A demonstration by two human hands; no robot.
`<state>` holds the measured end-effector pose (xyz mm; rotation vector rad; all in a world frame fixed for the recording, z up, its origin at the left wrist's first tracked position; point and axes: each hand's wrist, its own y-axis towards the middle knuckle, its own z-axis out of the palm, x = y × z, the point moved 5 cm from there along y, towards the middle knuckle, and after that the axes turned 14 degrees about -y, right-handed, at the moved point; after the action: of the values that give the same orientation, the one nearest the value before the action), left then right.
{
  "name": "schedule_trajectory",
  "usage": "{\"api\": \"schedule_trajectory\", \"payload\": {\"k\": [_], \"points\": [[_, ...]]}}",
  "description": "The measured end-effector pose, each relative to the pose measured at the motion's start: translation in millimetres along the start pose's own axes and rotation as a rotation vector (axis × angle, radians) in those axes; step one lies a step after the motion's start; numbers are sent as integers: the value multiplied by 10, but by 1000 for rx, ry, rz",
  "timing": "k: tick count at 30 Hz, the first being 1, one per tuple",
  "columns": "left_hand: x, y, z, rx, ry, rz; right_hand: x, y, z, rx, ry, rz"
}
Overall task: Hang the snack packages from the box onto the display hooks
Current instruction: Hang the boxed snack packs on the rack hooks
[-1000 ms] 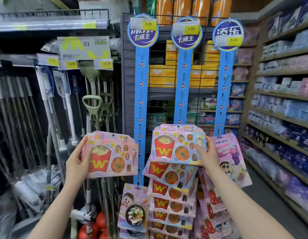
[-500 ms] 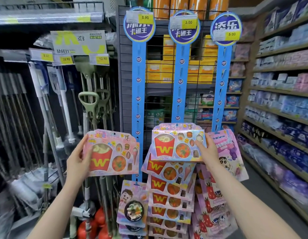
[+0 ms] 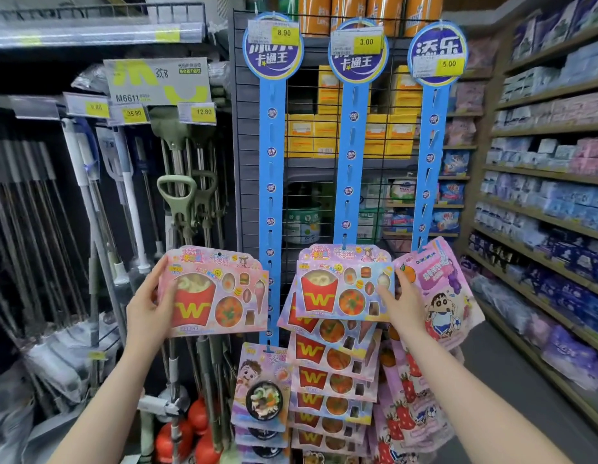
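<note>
Far left: mop and broom handles [image 3: 90, 195] hang in a dark bay under yellow price tags [image 3: 133, 113]. Red plungers [image 3: 183, 437] stand low, just left of the display grid.

Left hand [image 3: 148, 309]: grips a pink snack package [image 3: 217, 293] by its left edge, thumb on the front face, remaining fingers behind and not visible. The package is held in the air, front toward the camera and roughly level, left of the left blue hanging strip [image 3: 270, 182] and not on any hook.

Centre: three blue strips hang down a black wire grid [image 3: 311, 169], with round signs tagged 8.90, 3.00 and 5.00. The middle strip [image 3: 349, 155] carries a stack of matching packages, overlapping downward. The top hung package [image 3: 344, 289] sits at the strip's lowest visible hook level; whether its hole is seated on the hook cannot be told. A noodle-bowl package [image 3: 262, 386] hangs low on the left strip.

Right hand [image 3: 403, 303]: holds the right edge of the top hung package, thumb on the front, fingers curled behind the edge.

Right: the right strip [image 3: 431, 155] holds pink cartoon pouches [image 3: 441, 296], just beside the right hand. Store shelving [image 3: 552, 195] with boxed goods runs along the far right.
</note>
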<state>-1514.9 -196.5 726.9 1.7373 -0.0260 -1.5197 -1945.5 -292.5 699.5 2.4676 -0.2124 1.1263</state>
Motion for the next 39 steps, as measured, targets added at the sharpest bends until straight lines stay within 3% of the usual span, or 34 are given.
{"api": "schedule_trajectory", "payload": {"k": [6,14,18,26,39], "points": [[-274,83,143,62,-81,32,93,-125,-255,-56,11,-20],[-814,65,1314,281,-352,62,691,-115,-327,322,239,-191],[-854,-9,1817,276,-420,6,689,25,-431,254,415,-223],[-644,15,2141,381,-243,-77,533,408,-643,101,416,-192],[-412,81,2073,349,-126,-38,584,553,-499,212,308,-199]]}}
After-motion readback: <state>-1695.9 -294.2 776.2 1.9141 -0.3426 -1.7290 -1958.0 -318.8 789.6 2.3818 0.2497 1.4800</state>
